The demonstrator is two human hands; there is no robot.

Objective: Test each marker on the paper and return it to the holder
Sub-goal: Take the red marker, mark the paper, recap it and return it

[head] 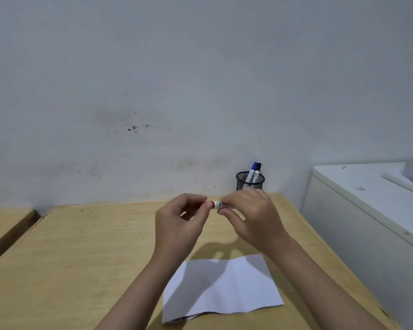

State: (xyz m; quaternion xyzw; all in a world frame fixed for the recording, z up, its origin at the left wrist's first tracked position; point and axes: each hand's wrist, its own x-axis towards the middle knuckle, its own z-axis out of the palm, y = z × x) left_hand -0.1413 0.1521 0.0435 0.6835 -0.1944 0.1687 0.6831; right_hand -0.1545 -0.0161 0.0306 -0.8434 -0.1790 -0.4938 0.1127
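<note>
Marker [219, 205] spans both hands' grip (red end leftward).

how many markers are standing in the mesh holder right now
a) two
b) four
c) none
a) Two markers, one with a blue cap and one with a black cap, stand in the black mesh holder, while a third, the red-capped marker, is held between the left hand and the right hand.

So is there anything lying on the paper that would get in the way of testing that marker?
Nothing visible does. The marker is held between the left hand and right hand, above the table. The paper below is bare, with only the hands' shadow on it.
</note>
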